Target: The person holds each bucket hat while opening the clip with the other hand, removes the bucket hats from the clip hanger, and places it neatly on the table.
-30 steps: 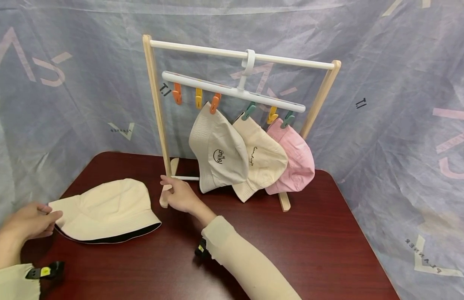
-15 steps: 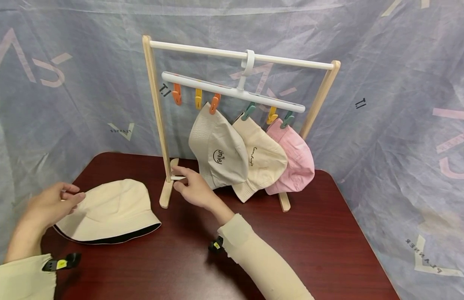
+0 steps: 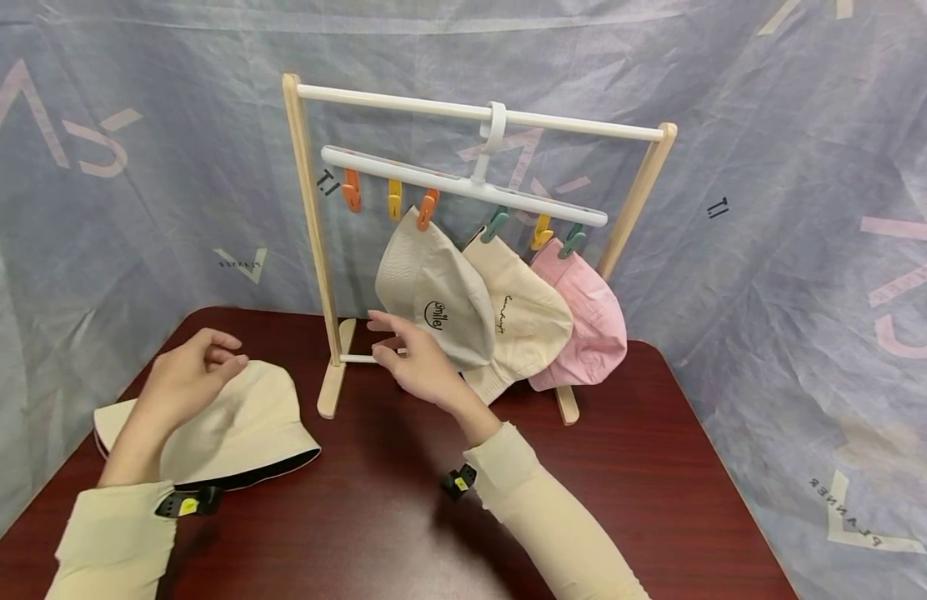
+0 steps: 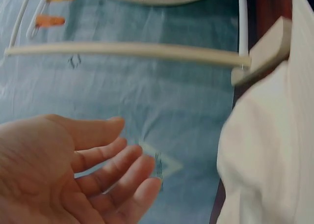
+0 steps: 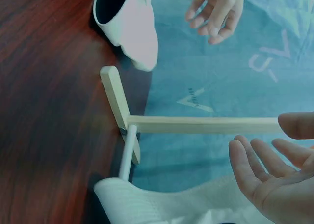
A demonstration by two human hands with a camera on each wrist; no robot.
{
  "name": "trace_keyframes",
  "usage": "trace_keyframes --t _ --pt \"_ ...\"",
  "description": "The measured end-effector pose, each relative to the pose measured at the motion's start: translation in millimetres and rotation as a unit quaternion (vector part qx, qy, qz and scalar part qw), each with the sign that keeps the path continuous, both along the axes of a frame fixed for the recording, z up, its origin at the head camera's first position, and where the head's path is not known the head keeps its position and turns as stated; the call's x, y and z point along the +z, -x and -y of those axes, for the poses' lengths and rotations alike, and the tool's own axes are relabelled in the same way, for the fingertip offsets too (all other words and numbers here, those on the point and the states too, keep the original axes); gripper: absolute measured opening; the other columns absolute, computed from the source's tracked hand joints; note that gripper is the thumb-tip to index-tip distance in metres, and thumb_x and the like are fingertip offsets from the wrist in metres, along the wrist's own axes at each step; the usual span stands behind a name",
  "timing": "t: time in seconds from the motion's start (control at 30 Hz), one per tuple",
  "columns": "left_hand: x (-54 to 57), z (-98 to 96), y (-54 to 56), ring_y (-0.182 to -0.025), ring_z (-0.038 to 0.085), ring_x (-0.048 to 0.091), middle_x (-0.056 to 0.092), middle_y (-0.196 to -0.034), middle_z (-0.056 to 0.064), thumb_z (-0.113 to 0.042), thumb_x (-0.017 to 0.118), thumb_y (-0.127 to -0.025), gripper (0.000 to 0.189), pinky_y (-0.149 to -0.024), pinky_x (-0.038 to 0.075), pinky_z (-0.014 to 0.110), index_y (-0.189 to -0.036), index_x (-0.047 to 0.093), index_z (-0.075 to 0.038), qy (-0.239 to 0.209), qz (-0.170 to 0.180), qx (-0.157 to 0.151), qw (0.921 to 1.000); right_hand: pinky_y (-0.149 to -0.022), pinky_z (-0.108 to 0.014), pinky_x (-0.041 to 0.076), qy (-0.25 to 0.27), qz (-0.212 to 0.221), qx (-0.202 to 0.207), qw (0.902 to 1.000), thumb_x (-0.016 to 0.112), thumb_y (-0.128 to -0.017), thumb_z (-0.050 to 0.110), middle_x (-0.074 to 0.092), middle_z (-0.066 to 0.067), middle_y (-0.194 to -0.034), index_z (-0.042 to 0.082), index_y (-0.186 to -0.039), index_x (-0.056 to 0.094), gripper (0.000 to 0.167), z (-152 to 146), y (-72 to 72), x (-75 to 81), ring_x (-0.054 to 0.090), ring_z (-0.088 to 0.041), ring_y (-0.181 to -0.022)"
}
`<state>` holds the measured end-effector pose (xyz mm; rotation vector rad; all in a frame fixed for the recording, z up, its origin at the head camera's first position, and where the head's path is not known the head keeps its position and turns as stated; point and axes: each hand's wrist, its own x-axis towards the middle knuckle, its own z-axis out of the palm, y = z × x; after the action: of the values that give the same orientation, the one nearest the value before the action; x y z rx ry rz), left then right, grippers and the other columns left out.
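Observation:
My left hand [image 3: 189,375] is held above a cream bucket hat [image 3: 261,421] with a dark lining, which lies on the table at the left. Its fingers are loosely bent around nothing, as the left wrist view also shows. My right hand [image 3: 422,358] hovers in front of a pale grey bucket hat [image 3: 452,296] marked "smile", fingers relaxed and nothing in them. That grey hat hangs from an orange clothespin [image 3: 428,208]. Beside it a cream hat [image 3: 527,317] with dark script hangs from a green clothespin [image 3: 495,224], and a pink hat [image 3: 587,317] from another green clothespin [image 3: 573,240].
A wooden rack [image 3: 309,208] with a white top rod [image 3: 403,102] stands at the back of the dark red table [image 3: 621,500]. From the rod hangs a white clip hanger [image 3: 403,173]. An orange clip [image 3: 351,190] and two yellow clips, one at left [image 3: 394,200], hold nothing.
My left hand has left the lying hat's brim, rising and moving right over the hat. My right hand has moved right and up from the rack's left foot toward the grey hat.

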<state>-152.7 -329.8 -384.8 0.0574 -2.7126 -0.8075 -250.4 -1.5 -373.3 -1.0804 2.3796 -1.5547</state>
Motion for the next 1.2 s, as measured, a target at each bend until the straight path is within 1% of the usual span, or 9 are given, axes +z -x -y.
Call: trace_keyframes --t 0.23,0.37,0.43,0.5,0.6,0.67,0.77,1.0,1.2 --pt "9.1 -40.9 21.9 -0.094 0.032 0.073 0.075 -0.108 0.016 -0.021 0.070 -0.105 0.026 -0.081 0.052 0.038 -0.124 0.065 -0.004 -0.024 -0.050 -0.049 0.9973 -0.097 -0.033 0.058 0.027 0.004 -0.015 0.9995 0.062 -0.106 0.008 0.064 -0.008 -0.145 0.015 -0.158 0.051 0.053 -20 4.1 13.1 0.070 -0.026 -0.122" --pt "16.1 -64.0 35.6 -0.097 0.031 0.072 0.075 -0.110 0.015 -0.020 0.069 -0.105 0.026 -0.081 0.052 0.026 -0.126 0.066 -0.005 -0.048 -0.076 -0.074 0.9932 -0.098 -0.038 0.058 0.038 -0.005 -0.023 0.9990 0.061 -0.106 0.007 0.065 -0.011 -0.145 0.010 -0.157 0.051 0.052 -32 8.0 22.1 0.069 -0.030 -0.122" --pt "19.9 -74.9 43.1 -0.099 0.029 0.071 0.074 -0.112 0.014 -0.019 0.069 -0.105 0.026 -0.082 0.053 0.026 -0.127 0.066 -0.004 -0.058 -0.089 -0.086 0.9907 -0.097 -0.038 0.059 0.043 -0.011 -0.029 0.9986 0.062 -0.105 0.005 0.066 -0.013 -0.144 0.008 -0.156 0.051 0.052 -37 9.7 26.6 0.070 -0.030 -0.121" --pt "23.6 -84.8 50.5 -0.102 0.029 0.070 0.073 -0.115 0.013 -0.019 0.068 -0.106 0.028 -0.085 0.055 0.031 -0.129 0.064 -0.004 -0.068 -0.097 -0.097 0.9883 -0.095 -0.038 0.059 0.050 -0.016 -0.032 0.9981 0.062 -0.105 0.004 0.066 -0.015 -0.142 0.006 -0.156 0.052 0.052 -41 11.3 30.4 0.070 -0.030 -0.120" --pt "29.4 -96.8 60.5 -0.106 0.030 0.069 0.070 -0.121 0.014 -0.019 0.067 -0.107 0.031 -0.091 0.057 0.046 -0.134 0.062 -0.004 -0.087 -0.103 -0.110 0.9847 -0.095 -0.037 0.059 0.070 -0.015 -0.025 0.9971 0.062 -0.105 0.001 0.064 -0.023 -0.142 0.002 -0.155 0.050 0.052 -45 14.4 33.8 0.070 -0.035 -0.121" --pt "32.9 -102.9 66.1 -0.108 0.031 0.069 0.069 -0.124 0.014 -0.020 0.066 -0.107 0.032 -0.094 0.056 0.051 -0.136 0.061 -0.005 -0.101 -0.104 -0.117 0.9825 -0.097 -0.038 0.059 0.080 -0.015 -0.017 0.9965 0.061 -0.105 -0.001 0.063 -0.026 -0.142 0.000 -0.156 0.049 0.052 -48 16.1 35.3 0.069 -0.040 -0.122" --pt "37.8 -109.6 73.3 -0.112 0.032 0.068 0.068 -0.127 0.015 -0.021 0.066 -0.107 0.034 -0.098 0.055 0.052 -0.136 0.060 -0.005 -0.119 -0.107 -0.123 0.9795 -0.102 -0.041 0.058 0.087 -0.014 -0.010 0.9961 0.060 -0.105 -0.002 0.061 -0.027 -0.144 0.000 -0.157 0.047 0.053 -53 17.9 37.5 0.067 -0.045 -0.124" --pt "43.9 -116.7 82.7 -0.119 0.034 0.064 0.065 -0.133 0.018 -0.022 0.067 -0.107 0.035 -0.103 0.053 0.053 -0.137 0.059 -0.005 -0.136 -0.109 -0.128 0.9764 -0.106 -0.050 0.054 0.083 -0.016 -0.022 0.9962 0.062 -0.106 0.004 0.061 -0.025 -0.145 0.002 -0.157 0.047 0.053 -62 17.3 45.5 0.067 -0.039 -0.124" --pt "47.9 -120.7 90.5 -0.122 0.035 0.064 0.064 -0.134 0.017 -0.023 0.066 -0.108 0.035 -0.107 0.051 0.053 -0.137 0.058 -0.005 -0.138 -0.117 -0.131 0.9747 -0.103 -0.049 0.056 0.092 -0.029 -0.039 0.9946 0.064 -0.105 0.005 0.063 -0.024 -0.143 0.001 -0.155 0.050 0.052 -69 18.2 50.3 0.068 -0.040 -0.121"
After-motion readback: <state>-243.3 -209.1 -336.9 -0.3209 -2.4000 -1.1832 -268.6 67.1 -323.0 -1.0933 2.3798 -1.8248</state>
